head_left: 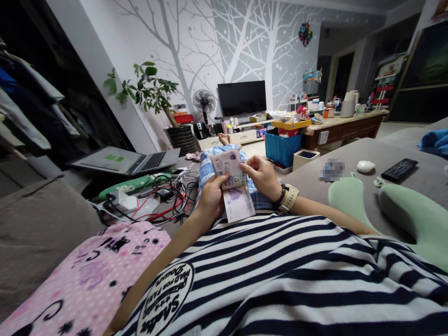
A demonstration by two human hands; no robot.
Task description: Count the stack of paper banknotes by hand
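Several purple-and-white banknotes, marked with a 5, are held over my lap in the head view. My left hand grips them from the left, its thumb lying across their face. From the right, my right hand pinches the edge of the upper note between thumb and fingers. A lower part of the notes hangs down towards my striped shirt. Exactly how many notes there are, I cannot tell. Under my hands are blue checked trousers.
On my left lie an open laptop, tangled cables and a pink spotted cloth. To my right are a green cushion, a black remote control and a white mouse. A blue bin stands beside the cluttered table.
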